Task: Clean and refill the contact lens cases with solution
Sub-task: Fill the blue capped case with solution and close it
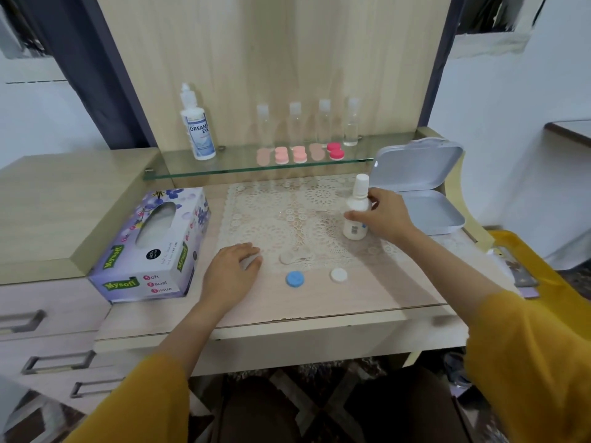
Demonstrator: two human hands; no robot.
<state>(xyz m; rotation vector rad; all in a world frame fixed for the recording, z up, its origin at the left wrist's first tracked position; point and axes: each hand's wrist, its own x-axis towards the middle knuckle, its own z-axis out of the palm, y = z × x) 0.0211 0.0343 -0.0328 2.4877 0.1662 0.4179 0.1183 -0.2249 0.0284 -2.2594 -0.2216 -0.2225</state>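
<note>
Your open lens case [295, 256] lies on the lace mat [287, 212] towards the front of the tabletop [367, 302]. Its blue cap [295, 279] and white cap [339, 275] are off and lie just in front of it. Your right hand [385, 215] curls round a small white bottle [355, 219], held upright at the mat's right side. Your left hand [233, 270] rests palm-down just left of the case, fingers relaxed. A tissue box [150, 247] sits further left.

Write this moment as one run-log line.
right hand grips white bottle on mat | left hand rests on desk | lens case open | blue cap, white cap off
</note>
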